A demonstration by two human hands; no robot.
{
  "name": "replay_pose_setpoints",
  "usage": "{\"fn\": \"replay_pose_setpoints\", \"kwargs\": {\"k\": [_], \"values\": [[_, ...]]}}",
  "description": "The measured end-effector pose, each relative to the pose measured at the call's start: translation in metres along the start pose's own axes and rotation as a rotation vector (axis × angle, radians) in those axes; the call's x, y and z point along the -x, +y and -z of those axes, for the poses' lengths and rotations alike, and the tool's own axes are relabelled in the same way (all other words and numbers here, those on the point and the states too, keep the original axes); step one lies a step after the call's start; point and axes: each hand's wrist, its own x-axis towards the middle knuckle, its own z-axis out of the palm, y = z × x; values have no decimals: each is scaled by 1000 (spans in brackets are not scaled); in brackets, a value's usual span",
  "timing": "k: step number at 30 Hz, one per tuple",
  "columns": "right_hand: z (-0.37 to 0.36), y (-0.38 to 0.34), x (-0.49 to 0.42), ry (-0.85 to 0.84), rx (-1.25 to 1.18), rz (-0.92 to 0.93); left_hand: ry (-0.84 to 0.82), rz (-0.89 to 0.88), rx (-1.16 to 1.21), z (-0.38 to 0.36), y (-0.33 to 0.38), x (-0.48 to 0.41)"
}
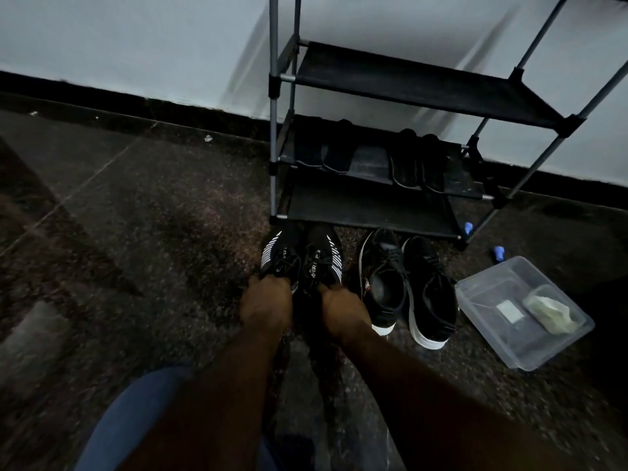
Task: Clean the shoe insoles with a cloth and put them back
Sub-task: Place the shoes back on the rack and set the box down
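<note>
Two black knit sneakers with white stripes stand side by side on the floor in front of the rack. My left hand (266,300) grips the heel opening of the left striped sneaker (280,253). My right hand (341,307) grips the heel opening of the right striped sneaker (324,254). Several dark insoles (339,149) lie on the rack's middle shelf, two at the left and two more insoles (416,161) at the right. A pale green cloth (550,312) lies in a clear plastic tub (482,290) at the right.
A second pair of black sneakers with white soles (407,287) stands between the striped pair and the tub. The metal shoe rack (273,137) with black fabric shelves stands against the wall. Two small blue objects (498,253) lie near its right leg. The floor is dark speckled stone.
</note>
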Motion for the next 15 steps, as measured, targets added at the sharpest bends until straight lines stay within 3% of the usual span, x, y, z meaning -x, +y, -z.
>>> {"fn": "replay_pose_setpoints", "kwargs": {"k": [15], "values": [[22,4,20,159,-111,19,125,-52,8,30,12,22]]}}
